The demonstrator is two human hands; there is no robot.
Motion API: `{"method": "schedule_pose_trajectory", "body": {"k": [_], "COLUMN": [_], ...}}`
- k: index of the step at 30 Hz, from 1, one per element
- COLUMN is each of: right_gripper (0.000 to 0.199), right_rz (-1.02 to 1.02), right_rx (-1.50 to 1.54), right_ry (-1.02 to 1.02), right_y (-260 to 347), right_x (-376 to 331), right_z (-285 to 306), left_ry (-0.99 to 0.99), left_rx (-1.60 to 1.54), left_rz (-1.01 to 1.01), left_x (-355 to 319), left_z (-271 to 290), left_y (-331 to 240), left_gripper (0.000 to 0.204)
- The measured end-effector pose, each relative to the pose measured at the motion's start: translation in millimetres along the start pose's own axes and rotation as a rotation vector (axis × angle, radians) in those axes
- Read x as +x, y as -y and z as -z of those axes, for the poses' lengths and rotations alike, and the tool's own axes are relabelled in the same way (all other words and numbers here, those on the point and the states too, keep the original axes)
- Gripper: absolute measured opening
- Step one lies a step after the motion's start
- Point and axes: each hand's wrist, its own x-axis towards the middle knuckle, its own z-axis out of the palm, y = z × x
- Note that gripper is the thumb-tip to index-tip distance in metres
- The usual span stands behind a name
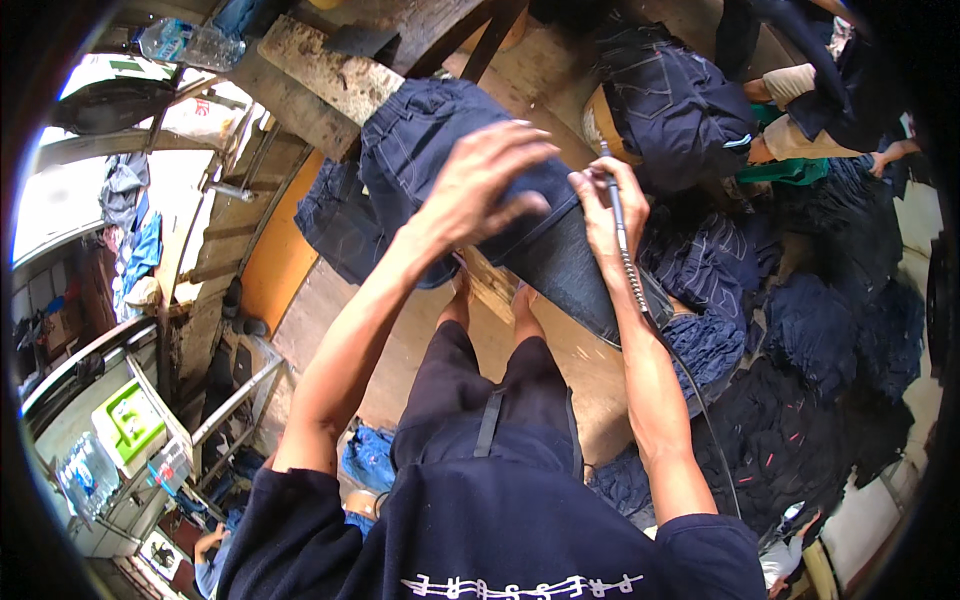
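A pair of dark blue jeans [430,140] is stretched over a slanted wooden stand [320,75] in front of me. My left hand [480,185] lies flat on the leg of the jeans, fingers spread, pressing the cloth down. My right hand [605,205] grips a thin pen-like rotary tool [617,215] with a flexible shaft and cable running down along my forearm. The tool's tip touches the denim just right of my left hand.
Heaps of dark jeans [800,350] cover the floor at right. Another person [790,110] sits at the upper right with jeans on their lap. A plastic bottle [190,42] lies at top left. A metal rack with a green tray [130,420] stands at lower left.
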Motion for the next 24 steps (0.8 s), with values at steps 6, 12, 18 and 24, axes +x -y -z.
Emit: {"method": "schedule_pose_trajectory", "body": {"k": [6,12,18,24], "right_gripper": [0.022,0.026,0.022,0.022], "right_rz": [-0.001,0.367,0.490,0.519], "right_rx": [0.177,-0.028,0.093,0.053], "right_ry": [-0.064,0.327,0.446,0.505], "right_y": [15.7,15.6,15.8,16.1], "right_x": [-36.3,-55.7,-48.5,-50.9], "right_z": [46.6,45.6,27.7,25.5], "left_ry": [0.355,0.370,0.268,0.173], "left_rx": [-0.014,-0.057,-0.160,-0.252], "left_rz": [-0.012,-0.101,-0.026,-0.115], "left_x": [56.5,104.6,100.2,97.7], "left_z": [-46.3,-64.3,-63.3,-71.1], "left_y": [28.3,57.7,55.9,59.1], "left_gripper": [0.044,0.024,0.019,0.016]}}
